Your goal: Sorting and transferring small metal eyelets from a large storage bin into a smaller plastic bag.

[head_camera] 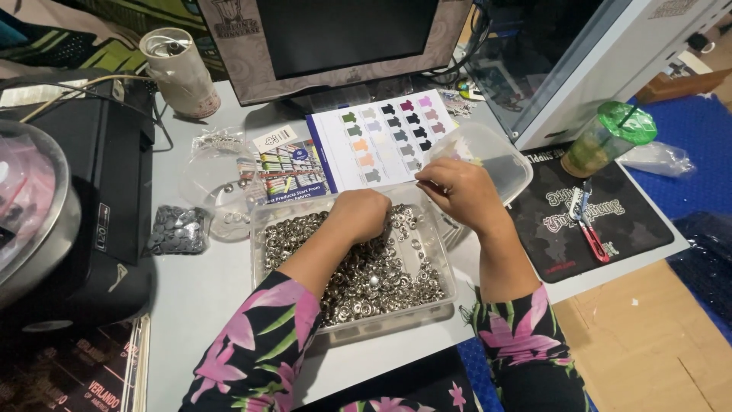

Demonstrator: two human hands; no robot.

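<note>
A clear plastic tub full of small silver metal rings sits on the grey table, directly under both hands. The left hand is curled shut down among the rings; whether it grips any cannot be told. The right hand hovers over the tub's far edge, fingertips pinched together, beside an empty clear tub and a colour chart.

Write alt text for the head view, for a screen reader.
A person's left hand digs into a clear plastic tub of small silver metal rings, while the right hand pinches something small above its far edge. A colour chart lies behind.
</note>
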